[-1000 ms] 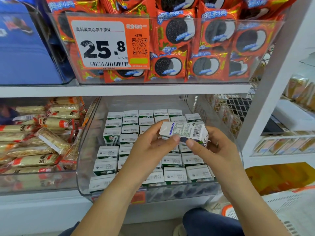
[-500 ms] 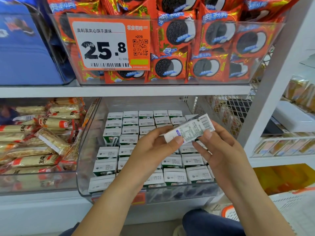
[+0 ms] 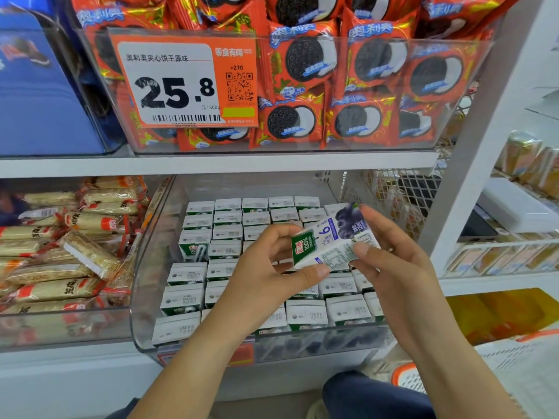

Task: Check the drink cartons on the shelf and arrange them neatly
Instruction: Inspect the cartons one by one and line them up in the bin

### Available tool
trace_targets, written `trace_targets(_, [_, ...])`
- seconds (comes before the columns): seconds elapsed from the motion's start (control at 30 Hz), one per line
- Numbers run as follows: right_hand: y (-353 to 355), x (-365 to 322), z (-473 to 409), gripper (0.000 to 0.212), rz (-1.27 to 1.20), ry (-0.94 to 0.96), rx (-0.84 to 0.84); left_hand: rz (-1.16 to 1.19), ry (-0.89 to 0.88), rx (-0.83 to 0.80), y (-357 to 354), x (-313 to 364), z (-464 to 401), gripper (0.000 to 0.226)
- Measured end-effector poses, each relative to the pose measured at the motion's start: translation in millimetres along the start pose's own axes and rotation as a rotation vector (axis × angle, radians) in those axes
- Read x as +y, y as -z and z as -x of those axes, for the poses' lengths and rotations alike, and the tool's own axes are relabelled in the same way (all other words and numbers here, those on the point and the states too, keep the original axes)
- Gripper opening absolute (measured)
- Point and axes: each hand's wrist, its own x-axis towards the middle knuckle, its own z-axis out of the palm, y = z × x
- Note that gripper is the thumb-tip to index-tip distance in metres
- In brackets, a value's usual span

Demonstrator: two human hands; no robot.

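A small white drink carton with a green corner and blueberry picture is held tilted above the clear plastic bin. My left hand pinches its lower left end between thumb and fingers. My right hand grips its right side, thumb on the printed panel. Below them, several identical cartons stand upright in rows inside the bin, white tops up. Both hands hide part of the middle rows.
Beige snack bars fill the bin to the left. On the shelf above, a clear bin holds red cookie packs behind an orange price tag. A white shelf post rises at right, an orange-rimmed white basket below.
Both hands have turned the carton over: its barcode side faced me before, and now the front with the green corner and blueberry picture shows. The hands stayed above the bin.
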Motion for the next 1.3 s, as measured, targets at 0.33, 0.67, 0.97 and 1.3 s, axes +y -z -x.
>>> trace_targets(0.33, [-10.8, 9.1, 3.3, 0.059, 0.195, 0.092, 0.125, -0.199, -0.038, -0.131, -7.6, -5.4, 1.9, 0.043])
trace_targets(0.67, [-22.0, 20.1, 7.9, 0.054, 0.464, 0.229, 0.127, -0.602, -0.398, 0.259, -23.4, -7.6, 5.5, 0.049])
trace_targets(0.97, [-10.0, 12.6, -0.4, 0.040, 0.273, -0.066, 0.096, -0.091, -0.290, 0.302, -11.9, 1.7, 5.3, 0.029])
trace_targets(1.3, [-5.7, 9.6, -0.9, 0.040, 0.208, -0.022, 0.017, -0.019, -0.239, 0.148, 4.2, 3.7, 1.1, 0.036])
